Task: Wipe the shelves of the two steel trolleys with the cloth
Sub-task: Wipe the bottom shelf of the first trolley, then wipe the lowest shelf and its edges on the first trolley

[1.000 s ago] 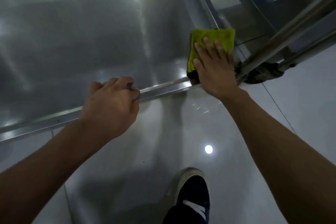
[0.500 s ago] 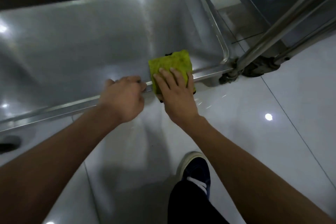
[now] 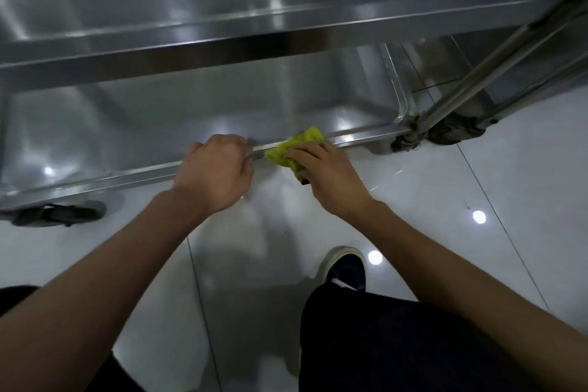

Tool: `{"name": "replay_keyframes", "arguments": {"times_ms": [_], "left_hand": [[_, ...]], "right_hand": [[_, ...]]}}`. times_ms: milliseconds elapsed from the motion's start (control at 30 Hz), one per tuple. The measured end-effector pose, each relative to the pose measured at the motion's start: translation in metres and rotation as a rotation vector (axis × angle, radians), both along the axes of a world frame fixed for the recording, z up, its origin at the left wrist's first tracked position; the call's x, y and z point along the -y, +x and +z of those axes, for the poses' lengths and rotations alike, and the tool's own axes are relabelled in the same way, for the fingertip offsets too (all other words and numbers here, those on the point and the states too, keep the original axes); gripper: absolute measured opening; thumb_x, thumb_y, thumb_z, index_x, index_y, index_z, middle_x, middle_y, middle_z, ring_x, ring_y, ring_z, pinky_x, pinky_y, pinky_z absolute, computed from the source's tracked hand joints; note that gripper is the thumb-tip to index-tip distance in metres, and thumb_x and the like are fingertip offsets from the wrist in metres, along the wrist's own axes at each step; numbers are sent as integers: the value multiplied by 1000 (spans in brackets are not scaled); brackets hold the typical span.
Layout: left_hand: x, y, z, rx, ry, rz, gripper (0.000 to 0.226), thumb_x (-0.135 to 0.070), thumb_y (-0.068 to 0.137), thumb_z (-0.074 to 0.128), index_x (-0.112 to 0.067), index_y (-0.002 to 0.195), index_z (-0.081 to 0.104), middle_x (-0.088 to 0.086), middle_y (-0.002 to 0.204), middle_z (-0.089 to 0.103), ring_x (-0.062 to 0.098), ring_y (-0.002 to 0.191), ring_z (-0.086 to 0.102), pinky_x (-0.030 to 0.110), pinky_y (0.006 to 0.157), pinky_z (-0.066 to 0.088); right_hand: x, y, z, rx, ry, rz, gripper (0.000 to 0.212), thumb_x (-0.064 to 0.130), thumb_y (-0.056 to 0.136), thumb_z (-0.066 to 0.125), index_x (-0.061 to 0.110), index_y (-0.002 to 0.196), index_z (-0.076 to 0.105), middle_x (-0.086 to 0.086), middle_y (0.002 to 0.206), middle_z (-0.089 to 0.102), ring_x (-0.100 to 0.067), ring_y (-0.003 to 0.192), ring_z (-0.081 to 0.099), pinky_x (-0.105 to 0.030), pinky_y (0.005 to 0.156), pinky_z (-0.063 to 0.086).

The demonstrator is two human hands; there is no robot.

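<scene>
On shiny steel rim [image 3: 359, 134], crumpled cloth [image 3: 294, 148].

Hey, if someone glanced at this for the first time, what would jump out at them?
The yellow-green cloth, gripped by the right hand on the front rim of the low steel shelf. Beside it, the left hand grips the same rim. Below, a dark shoe stands on the glossy floor.

Glossy pale tiled floor [image 3: 477, 175] with thin dark grout lines, dimly lit. Small round ceiling-light reflections [image 3: 479, 216] shine on the tiles toward the right, and soft shadows darken the floor's middle.
</scene>
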State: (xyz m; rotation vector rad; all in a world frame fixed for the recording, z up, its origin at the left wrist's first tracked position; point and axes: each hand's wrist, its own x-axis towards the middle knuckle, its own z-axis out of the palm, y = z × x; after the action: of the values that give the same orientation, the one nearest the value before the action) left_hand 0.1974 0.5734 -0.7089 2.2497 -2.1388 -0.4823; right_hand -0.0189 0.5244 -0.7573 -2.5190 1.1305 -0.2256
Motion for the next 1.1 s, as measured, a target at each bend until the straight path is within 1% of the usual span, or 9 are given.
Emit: {"name": "replay_keyframes", "arguments": {"times_ms": [67,167,267,367,467,600,767,933,1100], "left_hand": [[-3,6,10,-27,-14,19,38,-27,91,50,-23,126,65,-1,132,62,30,121,55,45,98,43],[-12,16,21,-79,-59,46,43,-26,91,52,-24,133,62,-2,136,61,29,124,54,46,100,42],[-24,25,26,-75,-107,83,43,-26,92,55,-23,135,62,-2,134,62,29,122,55,45,97,43],[-34,31,35,-21,-66,104,40,-29,93,54,-22,131,62,-1,130,63,29,118,57,43,93,43],[-49,37,64,-20,60,166,45,-32,96,51,-22,139,55,1,136,59,30,123,53,44,97,42],[-74,34,128,-10,187,240,44,-36,98,47,-21,138,54,3,140,56,29,128,49,45,100,40],[-94,33,221,-4,294,246,48,-36,99,47,-18,144,49,8,145,53,31,130,49,49,104,38],[-106,38,325,-9,325,249,46,-36,99,47,-17,140,52,9,139,57,32,127,51,48,102,39],[-112,41,424,-28,308,256,42,-35,98,48,-14,133,57,10,127,62,34,117,57,50,98,46]], "right_hand": [[5,2,16,19,-19,58,63,-11,75,69,15,131,63,-5,134,62,-35,119,56,-55,89,49],[9,10,39,37,-67,139,57,-11,79,69,13,131,64,-7,132,63,-37,117,58,-55,87,50],[13,23,53,55,-106,233,56,-10,79,69,13,130,65,-6,131,64,-36,115,59,-51,87,51],[14,35,68,-42,-74,342,58,-10,80,64,17,131,62,-2,136,60,-34,121,56,-48,89,48],[6,45,100,-126,20,435,57,-8,83,61,18,133,61,-2,139,57,-31,123,53,-48,90,47],[-21,52,164,-212,137,480,56,-1,91,59,23,141,52,1,147,49,-28,133,44,-44,96,43],[-51,63,256,-189,236,356,62,-6,87,58,21,143,51,-3,146,49,-31,132,42,-46,95,42],[-62,66,358,-187,243,285,63,-6,86,57,22,142,50,-3,147,49,-32,131,43,-47,95,43],[-62,67,452,-165,242,247,51,3,92,58,23,139,52,-3,142,52,-32,126,46,-44,91,43]]}}
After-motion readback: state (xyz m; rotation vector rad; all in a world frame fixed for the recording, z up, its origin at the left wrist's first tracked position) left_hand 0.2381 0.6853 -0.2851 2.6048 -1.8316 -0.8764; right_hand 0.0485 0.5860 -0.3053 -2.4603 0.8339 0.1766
